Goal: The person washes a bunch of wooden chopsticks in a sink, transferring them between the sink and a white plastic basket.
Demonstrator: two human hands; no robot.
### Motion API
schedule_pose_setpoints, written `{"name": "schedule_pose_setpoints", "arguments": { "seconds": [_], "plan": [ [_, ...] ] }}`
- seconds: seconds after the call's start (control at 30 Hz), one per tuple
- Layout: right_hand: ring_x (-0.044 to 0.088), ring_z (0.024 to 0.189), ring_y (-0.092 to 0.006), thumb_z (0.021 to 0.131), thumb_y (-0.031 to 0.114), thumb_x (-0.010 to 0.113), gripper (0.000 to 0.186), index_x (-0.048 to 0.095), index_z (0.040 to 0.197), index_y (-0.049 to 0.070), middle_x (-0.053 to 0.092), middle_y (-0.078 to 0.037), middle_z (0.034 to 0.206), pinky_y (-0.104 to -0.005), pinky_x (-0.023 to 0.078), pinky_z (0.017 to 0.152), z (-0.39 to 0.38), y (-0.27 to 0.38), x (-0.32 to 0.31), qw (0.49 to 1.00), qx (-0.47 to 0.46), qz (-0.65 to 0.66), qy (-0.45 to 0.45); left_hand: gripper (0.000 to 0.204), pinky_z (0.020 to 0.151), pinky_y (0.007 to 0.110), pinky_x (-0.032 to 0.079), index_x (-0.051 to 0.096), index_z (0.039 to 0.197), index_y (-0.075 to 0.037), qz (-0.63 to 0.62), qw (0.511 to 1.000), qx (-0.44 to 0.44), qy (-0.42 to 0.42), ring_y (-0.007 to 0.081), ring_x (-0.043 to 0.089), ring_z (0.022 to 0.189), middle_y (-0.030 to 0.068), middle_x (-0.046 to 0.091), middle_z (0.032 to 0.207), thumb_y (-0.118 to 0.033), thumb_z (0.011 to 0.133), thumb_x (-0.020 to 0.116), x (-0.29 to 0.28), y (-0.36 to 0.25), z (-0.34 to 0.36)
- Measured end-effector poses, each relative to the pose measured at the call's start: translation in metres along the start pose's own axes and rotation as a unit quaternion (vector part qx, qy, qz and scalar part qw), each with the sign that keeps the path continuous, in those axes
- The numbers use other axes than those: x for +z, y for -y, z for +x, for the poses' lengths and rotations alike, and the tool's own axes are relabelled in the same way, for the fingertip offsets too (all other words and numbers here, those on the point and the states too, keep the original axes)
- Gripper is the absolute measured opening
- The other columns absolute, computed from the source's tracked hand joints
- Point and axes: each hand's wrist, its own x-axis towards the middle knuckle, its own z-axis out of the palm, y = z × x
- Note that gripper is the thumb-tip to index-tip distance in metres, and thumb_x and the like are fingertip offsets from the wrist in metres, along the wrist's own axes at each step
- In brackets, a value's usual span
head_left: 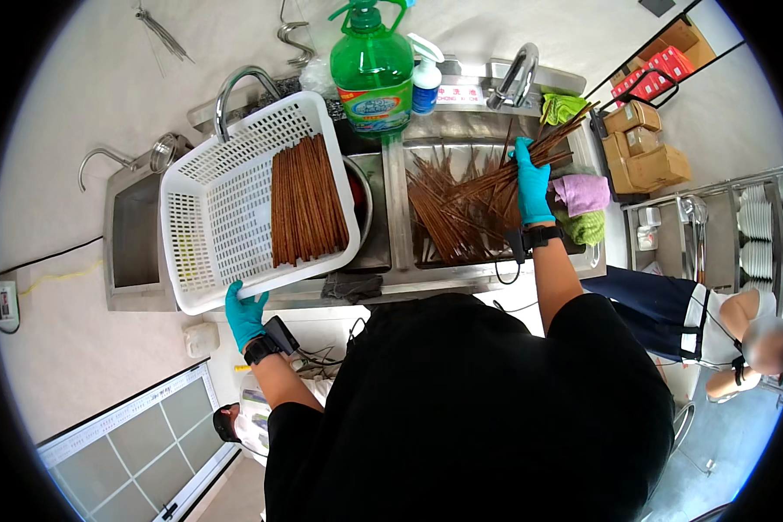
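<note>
Head view: our right hand (533, 184) grasps a splayed bundle of brown sticks (564, 137) over the right sink (461, 129), where loose sticks (439, 217) lie crossed. Our left hand (245, 320) touches the white basket (226, 200) at its near rim, how firmly we cannot tell. We'd best hold the bundle mid-length, ends even, parallel like the basket's right-side row (306, 204).

There are one basket (169, 228) and two bottles (371, 65).

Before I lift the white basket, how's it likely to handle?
The white basket may dip toward its right side, where the brown sticks are gathered. Its perforated walls suggest it's fairly light itself. Those sticks could slide if it tilts, as no tie shows around them.
</note>
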Motion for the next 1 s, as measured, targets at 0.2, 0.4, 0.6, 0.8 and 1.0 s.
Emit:
{"name": "schedule_pose_setpoints", "arguments": {
  "seconds": [0.2, 0.4, 0.6, 0.8, 1.0],
  "plan": [
    [0.057, 0.070, -0.0113, 0.084, 0.016, 0.064, 0.014, 0.061, 0.094, 0.007, 0.061, -0.003, 0.079, -0.0258, 0.045, 0.063, -0.006, 0.007, -0.012, 1.000, -0.026, -0.004, -0.018, 0.063, 0.087, 0.058, 0.037, 0.044, 0.123, -0.011, 0.018, 0.999, 0.037, -0.024, 0.0347, 0.047, 0.110, 0.0150, 0.049, 0.119, -0.034, 0.071, 0.071, 0.013, -0.002, -0.011],
    [0.056, 0.068, -0.0105, 0.084, 0.015, 0.063, 0.012, 0.060, 0.093, 0.007, 0.060, -0.002, 0.078, -0.0247, 0.045, 0.062, -0.016, 0.027, -0.022, 0.999, -0.034, 0.024, -0.035, 0.090, 0.091, 0.049, 0.039, 0.029, 0.126, 0.011, 0.456, 0.531, 0.476, -0.532, 0.0367, 0.035, 0.118, 0.0248, 0.035, 0.127, -0.046, 0.071, 0.072, 0.019, -0.016, -0.026],
    [0.058, 0.071, -0.0102, 0.084, 0.012, 0.063, 0.010, 0.059, 0.093, 0.008, 0.060, -0.001, 0.079, -0.0248, 0.046, 0.066, -0.032, 0.056, -0.018, 0.998, -0.035, 0.055, -0.011, 0.054, 0.092, 0.032, 0.046, 0.037, 0.127, 0.002, 0.259, 0.768, 0.580, 0.089, 0.0222, 0.050, 0.106, 0.0150, 0.041, 0.126, -0.009, 0.082, 0.064, 0.212, -0.024, -0.171],
    [0.058, 0.074, -0.0109, 0.084, 0.016, 0.064, 0.015, 0.060, 0.095, 0.007, 0.061, -0.003, 0.081, -0.0261, 0.047, 0.068, -0.042, 0.086, 0.001, 0.996, -0.003, 0.058, 0.068, 0.097, 0.097, 0.044, 0.035, 0.034, 0.131, 0.004, 0.448, 0.602, 0.480, 0.454, 0.0363, 0.043, 0.116, 0.0235, 0.044, 0.124, -0.050, 0.062, 0.076, 0.334, 0.138, -0.189],
    [0.059, 0.084, -0.0119, 0.083, 0.017, 0.066, 0.025, 0.058, 0.104, 0.006, 0.062, -0.004, 0.094, -0.0283, 0.049, 0.071, -0.053, 0.093, 0.016, 0.988, 0.067, 0.077, 0.120, 0.094, 0.093, 0.041, 0.042, 0.034, 0.131, -0.002, 0.317, 0.657, 0.357, 0.583, 0.0311, 0.050, 0.110, 0.0171, 0.046, 0.124, -0.034, 0.058, 0.083, 0.391, 0.199, -0.185]
  ]
}}
